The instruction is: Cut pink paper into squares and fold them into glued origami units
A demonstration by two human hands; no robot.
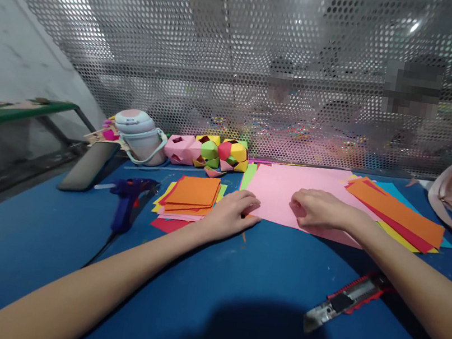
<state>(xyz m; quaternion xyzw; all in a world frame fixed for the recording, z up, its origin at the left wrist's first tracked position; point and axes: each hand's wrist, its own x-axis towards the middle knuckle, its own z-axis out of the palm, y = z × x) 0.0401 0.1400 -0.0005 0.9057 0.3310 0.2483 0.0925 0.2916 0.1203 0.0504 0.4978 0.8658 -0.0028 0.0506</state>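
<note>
Head view: pink sheet (280, 192) is lying on counter (177, 292), probably light, creasing easily; grip its edges. Your right hand (317, 208) is resting on it, curled, pinch unclear; left hand (233, 215) is lying alongside, thumb and fingers parted.

I count two bare hands (317, 209), center; one red-and-silver utility knife (345, 302), lower right; left, one dark-blue plastic glue gun (123, 212), one pale lidded cup (140, 142).
</note>
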